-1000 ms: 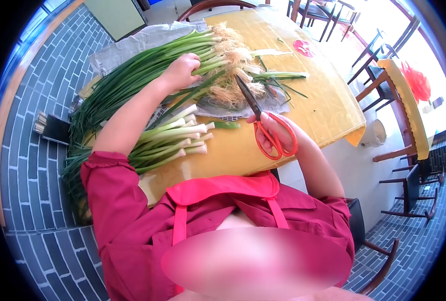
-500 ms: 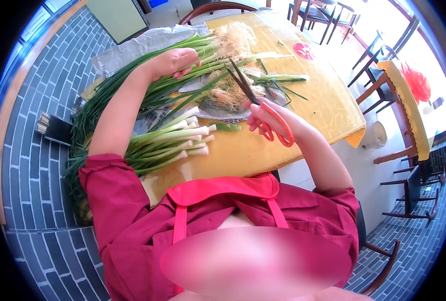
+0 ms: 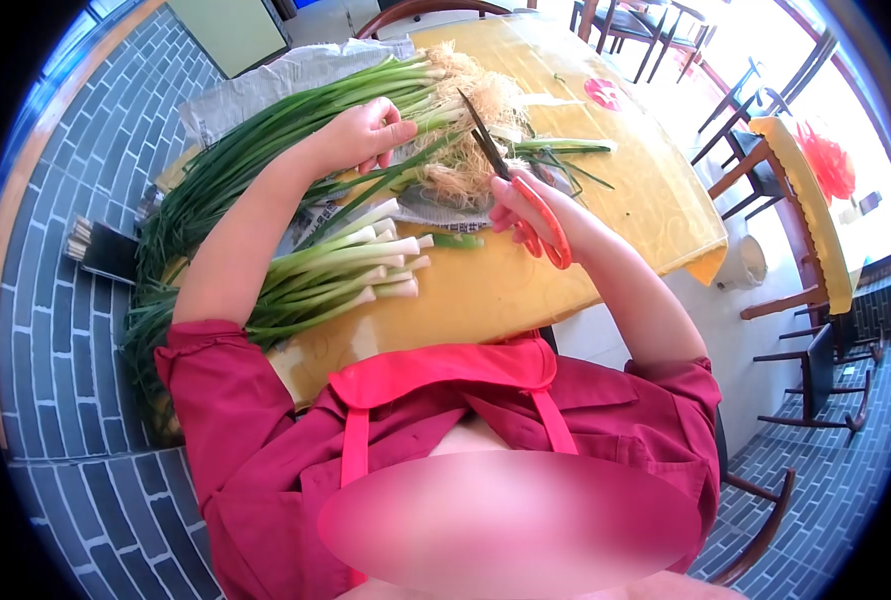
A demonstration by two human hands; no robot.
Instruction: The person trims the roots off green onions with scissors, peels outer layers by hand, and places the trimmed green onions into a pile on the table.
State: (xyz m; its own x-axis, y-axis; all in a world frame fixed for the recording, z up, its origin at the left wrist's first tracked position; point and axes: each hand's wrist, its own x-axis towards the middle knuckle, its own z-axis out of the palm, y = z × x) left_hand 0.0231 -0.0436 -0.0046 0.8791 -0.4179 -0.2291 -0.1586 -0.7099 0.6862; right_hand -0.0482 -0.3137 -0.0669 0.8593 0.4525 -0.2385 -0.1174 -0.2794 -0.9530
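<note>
Grey brickwork, left; dark chairs, right; yellow-covered table, centre. On the table: rooted scallions, far left, lying on newspaper; white-ended scallions, near left, ends pointing right. Left hand: fingers curled, at the rooted scallions; whether it grips a stalk, I cannot tell. Right hand: gripping red-handled scissors, blades parted, tips near the roots.

Left hand half-curled, right hand gripping, bare forearms angled inward
</note>
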